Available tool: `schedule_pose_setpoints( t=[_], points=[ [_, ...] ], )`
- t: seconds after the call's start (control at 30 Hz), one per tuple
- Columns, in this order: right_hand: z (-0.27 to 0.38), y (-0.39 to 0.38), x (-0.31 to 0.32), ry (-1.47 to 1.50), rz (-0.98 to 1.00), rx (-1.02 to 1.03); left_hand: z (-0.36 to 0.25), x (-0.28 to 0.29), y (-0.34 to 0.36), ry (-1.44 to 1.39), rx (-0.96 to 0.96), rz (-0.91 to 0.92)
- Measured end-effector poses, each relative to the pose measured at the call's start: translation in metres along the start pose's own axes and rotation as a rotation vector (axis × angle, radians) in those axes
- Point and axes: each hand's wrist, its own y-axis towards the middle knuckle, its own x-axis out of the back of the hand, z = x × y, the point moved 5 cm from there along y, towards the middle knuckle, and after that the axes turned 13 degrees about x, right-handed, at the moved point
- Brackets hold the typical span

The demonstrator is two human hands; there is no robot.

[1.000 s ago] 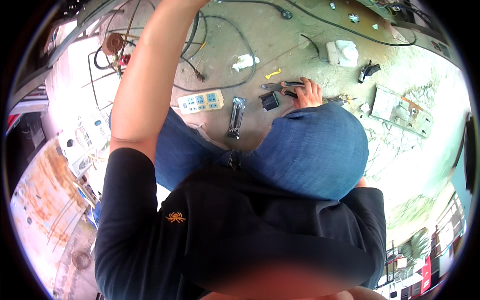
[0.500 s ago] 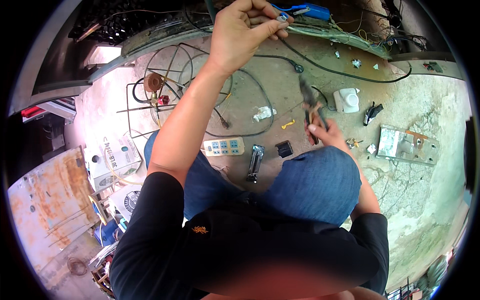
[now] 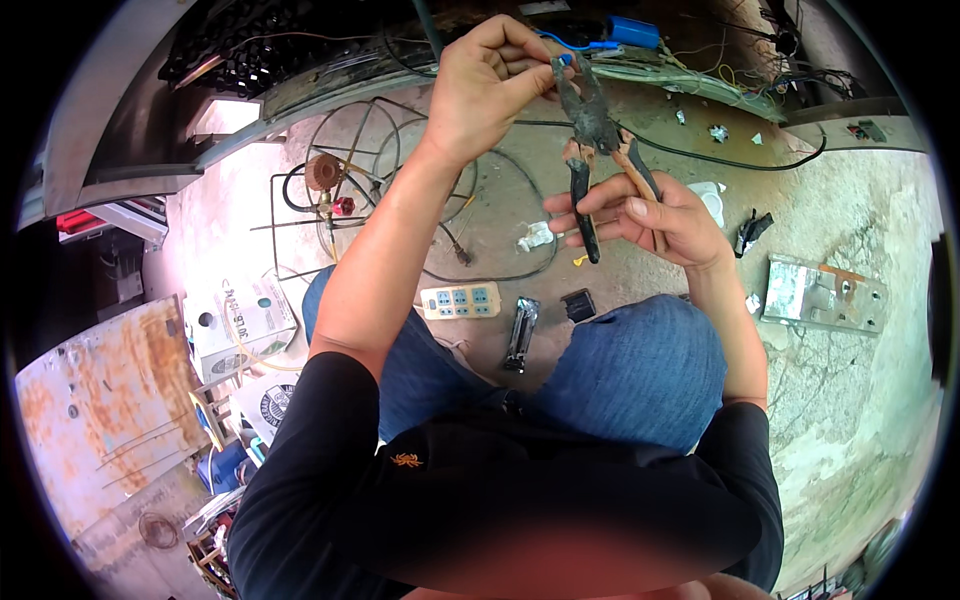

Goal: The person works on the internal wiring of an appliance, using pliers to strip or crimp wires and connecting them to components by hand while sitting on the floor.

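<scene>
My left hand [image 3: 490, 85] is raised at the top, its thumb and fingers pinched on the end of a blue wire [image 3: 567, 60]. The fingers partly hide the tip. That wire seems to lead right to a blue cylinder [image 3: 634, 33] on the edge of the dark metal frame. My right hand [image 3: 665, 218] grips the worn handles of a pair of pliers [image 3: 595, 130]. Their handles are spread and the jaws stand apart, right at the wire end beside my left fingertips. Whether the jaws touch the wire I cannot tell.
Between my knees lie a power strip [image 3: 462, 301] and a silver-black packet [image 3: 520, 335]. A brass regulator with a red knob [image 3: 343, 206] sits among looped cables to the left. At right are a white container [image 3: 710, 203], partly behind my right hand, and a metal plate [image 3: 825, 293].
My right hand has lifted the pliers up and left from near my knee to my left fingertips. The pliers' handles have spread. My left hand keeps its pinch, slightly lower in the picture.
</scene>
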Motion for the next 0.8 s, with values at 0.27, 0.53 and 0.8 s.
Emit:
schedule_pose_setpoints(
  t=[0.27, 0.53, 0.8],
  points=[
    [0.0023, 0.0, -0.0046, 0.047, 0.026, -0.018, 0.0003, 0.001, -0.0012, -0.048, 0.003, 0.025],
    [0.0025, -0.0005, -0.006, 0.036, 0.027, -0.018, 0.0014, 0.0018, -0.003, -0.108, -0.028, 0.046],
    [-0.004, -0.0033, -0.0033, 0.081, 0.001, 0.004, -0.0014, 0.0004, -0.0049, -0.05, -0.022, 0.037]
  ],
)
